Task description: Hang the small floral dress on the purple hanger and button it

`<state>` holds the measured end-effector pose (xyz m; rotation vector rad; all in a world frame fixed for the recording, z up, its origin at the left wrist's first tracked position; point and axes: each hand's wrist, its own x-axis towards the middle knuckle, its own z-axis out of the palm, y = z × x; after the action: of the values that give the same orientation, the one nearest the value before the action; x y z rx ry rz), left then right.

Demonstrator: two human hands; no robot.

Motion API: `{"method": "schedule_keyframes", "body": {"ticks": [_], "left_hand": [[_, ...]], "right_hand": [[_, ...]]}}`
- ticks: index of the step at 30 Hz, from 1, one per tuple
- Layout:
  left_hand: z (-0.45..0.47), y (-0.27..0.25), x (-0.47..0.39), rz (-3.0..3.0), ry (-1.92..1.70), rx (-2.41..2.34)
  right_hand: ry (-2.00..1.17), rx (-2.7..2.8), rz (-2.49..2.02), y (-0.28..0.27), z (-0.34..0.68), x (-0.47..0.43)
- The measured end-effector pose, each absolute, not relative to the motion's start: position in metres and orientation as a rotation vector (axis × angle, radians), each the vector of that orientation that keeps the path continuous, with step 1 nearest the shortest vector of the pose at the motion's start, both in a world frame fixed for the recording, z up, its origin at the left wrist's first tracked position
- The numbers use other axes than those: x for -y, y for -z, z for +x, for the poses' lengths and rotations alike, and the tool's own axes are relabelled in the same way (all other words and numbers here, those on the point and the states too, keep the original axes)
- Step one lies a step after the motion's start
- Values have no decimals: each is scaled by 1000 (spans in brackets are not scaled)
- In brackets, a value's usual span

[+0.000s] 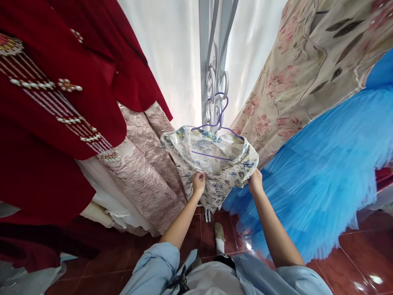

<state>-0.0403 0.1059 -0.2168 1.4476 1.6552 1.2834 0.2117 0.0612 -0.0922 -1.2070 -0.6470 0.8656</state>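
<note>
A light floral blouse (221, 180) hangs in front of me on a purple hanger (220, 119), its wide neckline facing me. My left hand (199, 182) pinches the cloth at the middle of the neckline's lower edge. At the garment's right side, my right hand (255, 180) grips the edge of the sleeve; its fingertips are partly hidden behind the cloth. The hanger's hook is up against a grey metal stand (215, 82) with scrollwork.
A dark red garment (92, 73) with beaded strands and a pink brocade skirt (144, 172) hang at left. On the right are a beige floral dress (276, 86) and a blue tulle skirt (294, 184). White curtains (175, 53) stand behind; red tiles (196, 237) cover the floor.
</note>
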Motion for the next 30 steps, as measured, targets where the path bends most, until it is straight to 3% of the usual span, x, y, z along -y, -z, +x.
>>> {"method": "schedule_keyframes", "body": {"ticks": [8, 16, 25, 30], "left_hand": [[-37, 238, -107, 1361, -1162, -1687], [-32, 227, -101, 1487, -1106, -1688], [-28, 201, -100, 1621, -1006, -1747], [-29, 193, -80, 1580, -892, -1781]], "right_hand": [[-767, 386, -1366, 158, 181, -3], [-1107, 429, -1561, 246, 136, 126], [-1257, 804, -1390, 221, 141, 9], [-925, 1283, -1433, 221, 106, -39]]}}
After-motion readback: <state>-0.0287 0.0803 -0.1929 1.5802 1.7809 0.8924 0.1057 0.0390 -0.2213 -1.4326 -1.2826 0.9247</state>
